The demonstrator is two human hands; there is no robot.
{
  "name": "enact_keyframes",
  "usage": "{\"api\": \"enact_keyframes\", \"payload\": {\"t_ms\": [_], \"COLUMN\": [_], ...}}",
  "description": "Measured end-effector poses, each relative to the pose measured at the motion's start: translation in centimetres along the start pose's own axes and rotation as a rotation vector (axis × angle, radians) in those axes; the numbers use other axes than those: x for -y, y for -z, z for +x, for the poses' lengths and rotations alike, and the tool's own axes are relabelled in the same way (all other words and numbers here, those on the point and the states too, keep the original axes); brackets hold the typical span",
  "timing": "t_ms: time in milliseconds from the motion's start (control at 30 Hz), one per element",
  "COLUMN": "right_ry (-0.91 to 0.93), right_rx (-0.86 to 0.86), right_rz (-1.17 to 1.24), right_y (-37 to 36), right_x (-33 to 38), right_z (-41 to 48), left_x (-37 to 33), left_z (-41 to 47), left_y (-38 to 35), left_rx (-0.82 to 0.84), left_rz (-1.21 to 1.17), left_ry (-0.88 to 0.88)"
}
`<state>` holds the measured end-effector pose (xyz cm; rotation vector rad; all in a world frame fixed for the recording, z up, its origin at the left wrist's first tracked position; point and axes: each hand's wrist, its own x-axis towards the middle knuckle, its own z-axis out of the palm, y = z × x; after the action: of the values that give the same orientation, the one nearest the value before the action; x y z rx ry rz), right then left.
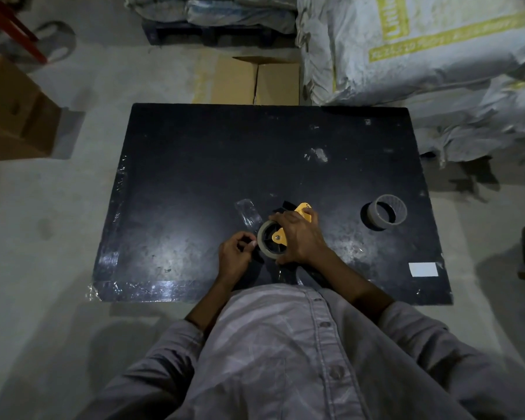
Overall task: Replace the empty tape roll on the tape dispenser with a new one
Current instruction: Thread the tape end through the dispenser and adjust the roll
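A yellow and black tape dispenser (303, 211) lies on the black board (194, 165) near its front middle. A roll of tape (265, 241) sits on its hub. My right hand (300, 237) grips the dispenser and roll from above, fingers curled over them. My left hand (235, 253) is just left of the roll, with fingertips pinching at the roll's left edge; what they pinch is too dark to tell. A bare grey cardboard core (387, 216) lies on its side at the board's right.
A clear strip of tape (248, 213) lies stuck on the board behind the dispenser. A white label (423, 269) sits at the front right corner. Cardboard boxes (255, 81) stand beyond the board, sacks (422, 50) at back right, another box (12, 113) on the left.
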<state>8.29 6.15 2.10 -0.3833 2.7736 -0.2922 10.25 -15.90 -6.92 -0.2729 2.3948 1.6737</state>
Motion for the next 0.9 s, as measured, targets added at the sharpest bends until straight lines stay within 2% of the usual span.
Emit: {"api": "enact_keyframes", "payload": {"t_ms": [133,200,333,433,533,667,767,900], "right_ry": [0.036,-0.018,-0.405,-0.6,-0.54,-0.473,-0.513,-0.53], "right_rx": [0.054,0.026,-0.141,-0.153,-0.139,-0.173,-0.172,-0.076], "right_rz": [-0.034,-0.029,-0.001,0.179,0.374,0.447,0.5,0.79], "right_y": [0.2,-0.5,-2.3,-4.6,-6.2,-4.8,-2.5,-0.2], "right_x": [-0.1,-0.5,-3.1,-4.8,-4.8,-4.4,-4.5,-6.4], "right_z": [-1.0,-2.9,-7.5,-9.9,-10.8,-10.4,-9.9,-9.4], "left_x": [-0.3,-0.2,-0.4,-0.8,-1.1,-2.6,-6.2,-13.2], "left_z": [-0.4,-0.6,-0.6,-0.6,-0.4,0.3,0.5,0.8], "left_y": [-0.2,-0.2,-0.3,-0.4,-0.5,-0.1,0.3,1.9], "left_rx": [0.034,0.049,0.033,0.015,0.029,0.035,0.044,0.17], "left_rz": [0.091,0.112,0.134,0.178,0.204,0.189,0.154,0.172], "left_ry": [-0.092,-0.099,-0.131,-0.207,-0.217,-0.211,-0.184,-0.378]}}
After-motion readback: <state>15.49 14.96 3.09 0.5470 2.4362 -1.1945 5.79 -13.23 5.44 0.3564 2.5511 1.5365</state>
